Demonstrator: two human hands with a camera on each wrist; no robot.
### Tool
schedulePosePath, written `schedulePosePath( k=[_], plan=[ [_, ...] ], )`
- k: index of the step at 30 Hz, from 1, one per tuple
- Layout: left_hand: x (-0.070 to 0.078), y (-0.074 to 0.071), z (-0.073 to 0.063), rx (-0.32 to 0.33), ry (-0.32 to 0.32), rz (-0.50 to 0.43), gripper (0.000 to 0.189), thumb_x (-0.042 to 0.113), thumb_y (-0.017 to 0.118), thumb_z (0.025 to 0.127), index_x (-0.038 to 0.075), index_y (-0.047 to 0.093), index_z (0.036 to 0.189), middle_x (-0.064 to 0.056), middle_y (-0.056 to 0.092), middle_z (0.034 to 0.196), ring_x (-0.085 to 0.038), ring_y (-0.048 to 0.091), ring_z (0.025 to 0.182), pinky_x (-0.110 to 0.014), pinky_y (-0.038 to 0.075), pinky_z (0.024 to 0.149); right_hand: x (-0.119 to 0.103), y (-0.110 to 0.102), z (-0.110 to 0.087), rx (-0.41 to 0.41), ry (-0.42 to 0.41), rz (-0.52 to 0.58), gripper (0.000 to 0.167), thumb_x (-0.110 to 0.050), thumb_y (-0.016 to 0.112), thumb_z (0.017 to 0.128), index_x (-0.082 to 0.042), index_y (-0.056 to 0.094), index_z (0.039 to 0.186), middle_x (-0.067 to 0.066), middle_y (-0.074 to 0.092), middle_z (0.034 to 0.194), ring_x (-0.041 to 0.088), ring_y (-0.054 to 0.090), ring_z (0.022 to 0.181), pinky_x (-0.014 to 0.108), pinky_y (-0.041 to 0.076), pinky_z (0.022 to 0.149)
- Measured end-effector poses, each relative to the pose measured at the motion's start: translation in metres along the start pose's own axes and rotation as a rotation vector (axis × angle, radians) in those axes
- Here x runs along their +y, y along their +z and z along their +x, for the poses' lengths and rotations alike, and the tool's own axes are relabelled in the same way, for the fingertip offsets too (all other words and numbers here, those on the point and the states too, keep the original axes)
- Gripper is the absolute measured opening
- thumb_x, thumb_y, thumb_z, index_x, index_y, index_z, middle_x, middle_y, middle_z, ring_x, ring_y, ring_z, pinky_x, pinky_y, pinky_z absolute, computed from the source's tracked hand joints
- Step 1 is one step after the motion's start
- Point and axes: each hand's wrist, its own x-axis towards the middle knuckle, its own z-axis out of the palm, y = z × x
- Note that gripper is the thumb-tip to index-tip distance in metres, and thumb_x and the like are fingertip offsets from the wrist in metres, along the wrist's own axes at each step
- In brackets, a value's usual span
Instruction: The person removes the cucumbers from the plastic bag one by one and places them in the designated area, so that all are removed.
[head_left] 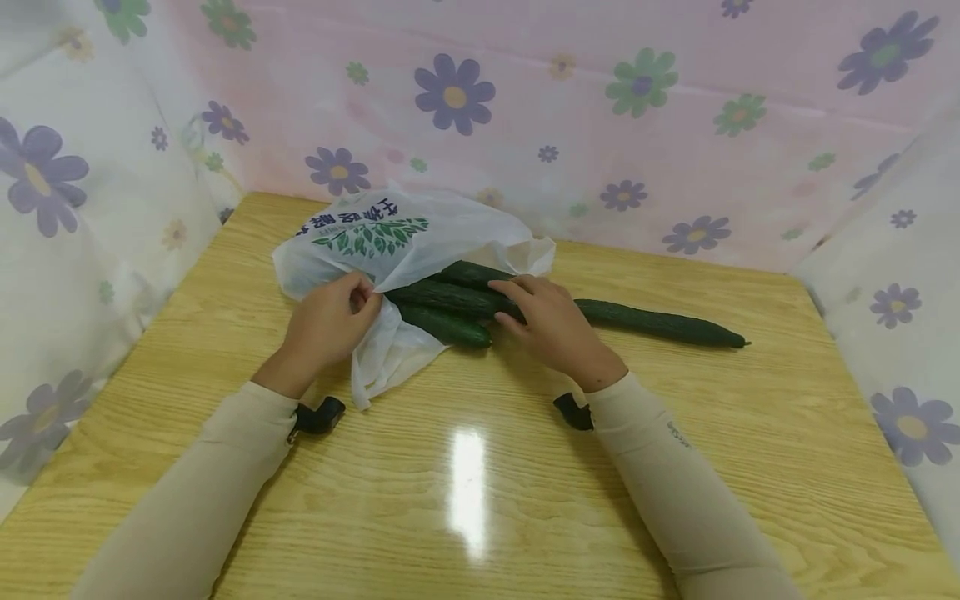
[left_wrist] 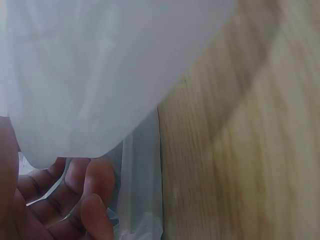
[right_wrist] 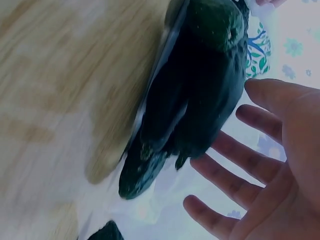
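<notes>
A white plastic bag (head_left: pixel 465 225) with green leaf print lies on its side, its mouth toward the right. My left hand (head_left: pixel 322 329) pinches the edge of that mouth between thumb and fingers; loose plastic hangs below it. Several dark green cucumbers (head_left: pixel 442 297) stick out of the bag, the nearest cucumber (head_left: pixel 450 327) lowest on the table. Over their outer ends is my right hand (head_left: pixel 551 325). Its fingers are spread and loosely extended in the right wrist view, beside the cucumbers (right_wrist: pixel 210 95); whether they touch is unclear. Another long cucumber (head_left: pixel 663 323) lies to the right, partly behind this hand.
Everything lies on a wood-grain table (head_left: pixel 390 500). Flower-patterned cloth (head_left: pixel 525 100) stands behind it and along both sides. A dark wrist device (head_left: pixel 322 415) sits at the left sleeve, and another dark wrist device (head_left: pixel 573 411) at the right sleeve.
</notes>
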Motion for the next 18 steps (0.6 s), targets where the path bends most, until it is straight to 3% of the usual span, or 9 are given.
schedulePosePath(
  k=[8,13,18],
  plan=[
    [0.000,0.000,0.000,-0.004,-0.007,0.004,0.019,0.028,0.053,0.099,0.012,0.063,0.093,-0.006,0.063,0.082,-0.022,0.057,0.072,-0.033,0.042,0.063,-0.010,0.004,0.011,-0.077,0.008,0.071,0.053,-0.032,0.056,0.102,-0.016,0.043,0.150,0.012,0.054,0.141,0.030,0.059,0.121,0.049,0.049,0.101],
    [-0.001,0.000,0.000,-0.002,-0.002,0.003,0.019,0.028,0.053,0.099,0.012,0.063,0.092,-0.006,0.064,0.082,-0.022,0.057,0.072,-0.033,0.042,0.063,-0.013,0.006,0.015,-0.089,0.005,0.067,0.052,-0.032,0.056,0.102,-0.015,0.043,0.150,0.012,0.056,0.138,0.028,0.061,0.116,0.045,0.053,0.094],
    [-0.001,0.001,0.000,-0.006,-0.002,0.006,0.020,0.028,0.053,0.099,0.012,0.062,0.092,-0.006,0.063,0.080,-0.022,0.056,0.069,-0.033,0.041,0.060,-0.015,0.009,0.017,-0.087,-0.008,0.029,0.052,-0.031,0.056,0.102,-0.014,0.044,0.150,0.012,0.058,0.134,0.029,0.058,0.120,0.046,0.050,0.099]
  ],
)
